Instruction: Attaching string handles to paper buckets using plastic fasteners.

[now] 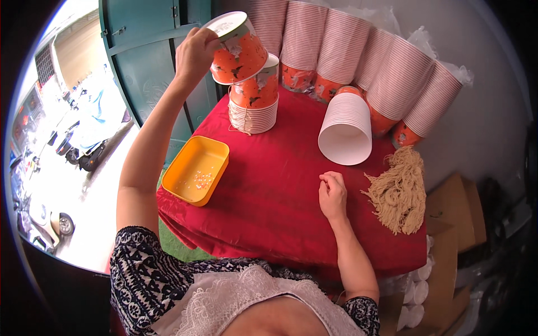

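My left hand (196, 55) is raised at the far left of the table, its fingers closed on the base rim of an upside-down orange paper bucket (240, 60) with dark printed shapes. That bucket is tilted above a stack of upside-down paper buckets (253, 115), whose white rims have loose strings around them. My right hand (333, 193) rests on the red cloth with curled fingers, and nothing shows in it. Beyond it lies a nested stack of white-lined paper buckets (346, 126), open end toward me. A bundle of beige strings (399, 193) lies to its right.
A yellow tray (217, 168) with small light beads stands on the red tablecloth (269, 213) at the left. Tall plastic-wrapped bucket stacks (347, 50) line the back wall. Cardboard boxes (457, 207) stand at the right. Left are a green metal door (145, 67) and an outdoor area with motorbikes.
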Action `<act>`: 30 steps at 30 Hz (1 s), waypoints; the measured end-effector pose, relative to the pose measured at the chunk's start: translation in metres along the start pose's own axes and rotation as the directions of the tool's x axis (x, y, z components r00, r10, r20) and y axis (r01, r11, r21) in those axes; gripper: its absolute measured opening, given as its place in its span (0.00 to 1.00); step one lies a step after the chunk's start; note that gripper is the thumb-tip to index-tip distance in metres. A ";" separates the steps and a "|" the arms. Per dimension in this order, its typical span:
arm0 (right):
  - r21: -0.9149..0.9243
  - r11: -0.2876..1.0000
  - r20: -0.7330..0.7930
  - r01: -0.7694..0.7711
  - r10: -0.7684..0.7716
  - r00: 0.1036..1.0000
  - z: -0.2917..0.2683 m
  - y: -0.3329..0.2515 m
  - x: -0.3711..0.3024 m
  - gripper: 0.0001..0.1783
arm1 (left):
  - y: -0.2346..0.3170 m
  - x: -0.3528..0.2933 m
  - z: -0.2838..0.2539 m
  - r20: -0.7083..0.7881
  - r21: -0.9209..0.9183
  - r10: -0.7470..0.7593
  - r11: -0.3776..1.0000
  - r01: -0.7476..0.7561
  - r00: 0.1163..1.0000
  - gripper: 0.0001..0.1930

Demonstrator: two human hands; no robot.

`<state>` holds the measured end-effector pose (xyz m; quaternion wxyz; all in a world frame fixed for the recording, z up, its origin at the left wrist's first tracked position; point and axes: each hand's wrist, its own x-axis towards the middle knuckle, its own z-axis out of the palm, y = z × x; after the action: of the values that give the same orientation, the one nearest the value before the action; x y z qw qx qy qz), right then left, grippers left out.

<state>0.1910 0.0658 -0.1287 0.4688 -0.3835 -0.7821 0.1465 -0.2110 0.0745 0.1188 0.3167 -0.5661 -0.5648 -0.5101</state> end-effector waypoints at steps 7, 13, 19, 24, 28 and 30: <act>-0.013 1.000 0.025 0.014 -0.013 1.000 -0.001 -0.003 -0.001 0.06 | -0.006 0.014 0.040 0.145 -0.095 0.075 0.994 -0.061 0.987 0.07; -0.032 0.999 0.067 0.030 -0.028 0.997 -0.001 0.000 -0.002 0.06 | -0.012 0.016 0.056 0.253 -0.119 0.111 0.989 -0.083 0.961 0.07; -0.031 0.999 0.098 0.028 -0.025 0.995 -0.003 -0.004 -0.001 0.06 | -0.015 0.012 0.070 0.365 -0.097 0.131 0.990 -0.103 0.922 0.07; -0.020 0.999 0.108 0.033 -0.030 0.994 -0.002 -0.003 -0.001 0.06 | -0.009 0.007 0.079 0.400 -0.084 0.122 0.992 -0.096 0.909 0.07; -0.020 0.999 0.104 0.034 -0.032 0.994 -0.003 -0.004 0.000 0.06 | -0.009 0.001 0.084 0.427 -0.060 0.138 0.990 -0.125 0.894 0.06; -0.021 0.999 0.104 0.033 -0.030 0.994 -0.003 -0.005 0.000 0.06 | -0.008 -0.001 0.085 0.432 -0.063 0.141 0.990 -0.126 0.891 0.06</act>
<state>0.1916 0.0620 -0.1242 0.4253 -0.3681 -0.8130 0.1502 -0.1993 0.1552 0.0921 0.2075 -0.7083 -0.5724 -0.3572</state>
